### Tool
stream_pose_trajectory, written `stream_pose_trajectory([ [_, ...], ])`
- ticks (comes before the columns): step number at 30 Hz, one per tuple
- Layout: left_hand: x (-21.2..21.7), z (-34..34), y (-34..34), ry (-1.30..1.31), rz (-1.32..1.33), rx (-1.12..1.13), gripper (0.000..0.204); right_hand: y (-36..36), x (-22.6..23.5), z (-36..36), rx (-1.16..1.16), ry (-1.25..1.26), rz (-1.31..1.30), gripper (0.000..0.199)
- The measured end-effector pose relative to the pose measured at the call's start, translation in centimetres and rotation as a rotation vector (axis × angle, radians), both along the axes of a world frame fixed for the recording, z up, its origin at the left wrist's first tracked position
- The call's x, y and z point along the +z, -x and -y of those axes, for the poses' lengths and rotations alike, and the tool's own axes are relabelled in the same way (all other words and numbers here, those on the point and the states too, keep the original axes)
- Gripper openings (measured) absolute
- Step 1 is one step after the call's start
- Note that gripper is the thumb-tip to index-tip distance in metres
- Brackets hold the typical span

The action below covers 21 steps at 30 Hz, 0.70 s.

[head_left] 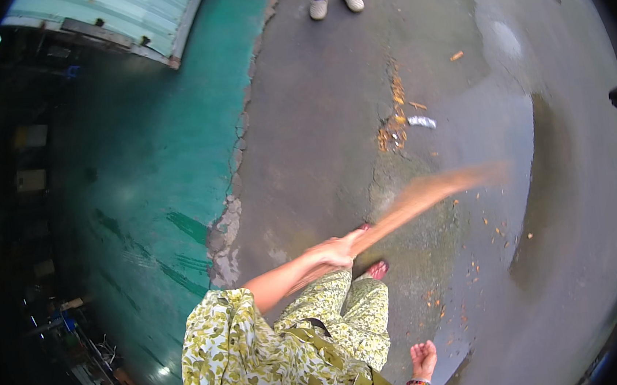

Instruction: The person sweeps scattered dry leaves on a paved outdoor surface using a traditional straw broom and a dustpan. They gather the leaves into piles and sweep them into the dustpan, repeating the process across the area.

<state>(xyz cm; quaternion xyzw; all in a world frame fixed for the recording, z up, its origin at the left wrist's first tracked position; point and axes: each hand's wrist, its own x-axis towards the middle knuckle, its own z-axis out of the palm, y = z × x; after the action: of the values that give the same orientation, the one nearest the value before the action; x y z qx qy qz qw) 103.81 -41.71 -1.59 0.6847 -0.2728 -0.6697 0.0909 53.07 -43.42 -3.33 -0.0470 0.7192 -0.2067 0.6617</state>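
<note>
My left hand point(337, 251) is wrapped round a broom point(422, 196), its arm stretched out in front of my body. The broom is orange-brown and smeared by motion; its head points to the right over the wet floor, and its tip fades into blur. Low on the right, my right hand point(423, 359) hangs beside my body with a beaded bracelet at the wrist. Its fingers are loosely curled and hold nothing. Fallen yellow-orange leaves point(397, 97) lie in a line ahead, with a silvery wrapper point(422, 122) next to them. Smaller bits are scattered right of my feet.
A person in pale shoes point(318, 8) stands ahead. A puddle point(490, 129) spreads on the right. Along the left, a broken, crumbling edge point(227, 225) borders a green floor point(157, 140). A pale corrugated metal shutter point(106, 19) stands at the far left.
</note>
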Motion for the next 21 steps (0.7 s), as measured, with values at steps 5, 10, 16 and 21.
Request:
stream_pose_trajectory([
  [5, 2.9, -6.8, -5.3, -0.281, 0.410, 0.421, 0.093, 4.0, -2.4, -0.4, 0.312, -0.052, -0.119, 0.011],
  [10, -0.3, -13.9, -11.5, -0.167, 0.500, 1.168, 0.099, 3.8, -1.0, 3.9, 0.392, -0.070, -0.179, 0.019],
  [16, -2.4, -7.7, -26.1, -0.039, 0.498, 1.391, 0.081, -2.5, -2.2, 14.0, 0.438, -0.042, -0.251, 0.012],
  [21, -17.6, 2.3, -42.6, -0.013, 0.340, 1.245, 0.065, -17.7, 0.4, 19.7, 0.441, 0.182, -0.222, 0.013],
])
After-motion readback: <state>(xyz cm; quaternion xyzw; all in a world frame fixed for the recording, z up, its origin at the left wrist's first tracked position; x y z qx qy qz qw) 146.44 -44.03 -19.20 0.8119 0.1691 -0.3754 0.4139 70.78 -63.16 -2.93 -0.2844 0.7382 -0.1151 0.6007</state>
